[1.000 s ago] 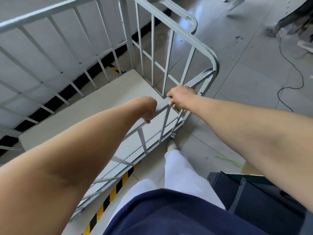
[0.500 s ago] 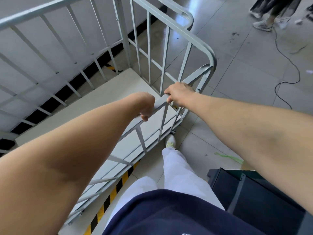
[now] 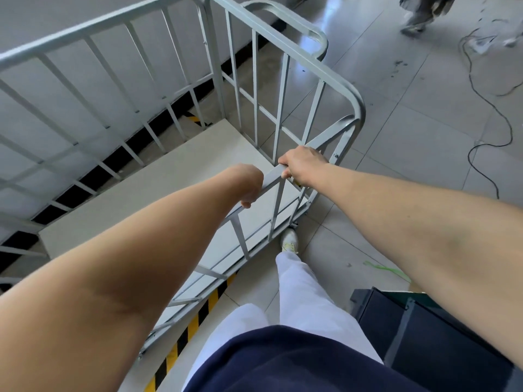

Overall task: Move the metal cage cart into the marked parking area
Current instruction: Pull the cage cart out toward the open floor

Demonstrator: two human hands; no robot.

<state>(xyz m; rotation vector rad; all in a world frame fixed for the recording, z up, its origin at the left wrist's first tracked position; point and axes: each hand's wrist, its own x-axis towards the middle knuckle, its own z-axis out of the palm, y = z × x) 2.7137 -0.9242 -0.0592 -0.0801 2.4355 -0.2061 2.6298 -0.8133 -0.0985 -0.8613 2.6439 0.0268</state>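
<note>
Fingers of left hand (image 3: 250, 183) and right hand (image 3: 301, 165) wrap the cage cart (image 3: 283, 32) rail.

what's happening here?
A person has both hands, left and right, gripped on a slanted bar of an empty metal cage cart. The cart sits beside the wall, over yellow-black floor tape. A cable lies on the floor to the right.

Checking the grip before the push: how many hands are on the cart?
2. The left hand and the right hand both clasp the slanted bar on the cart's near side, side by side.
</note>
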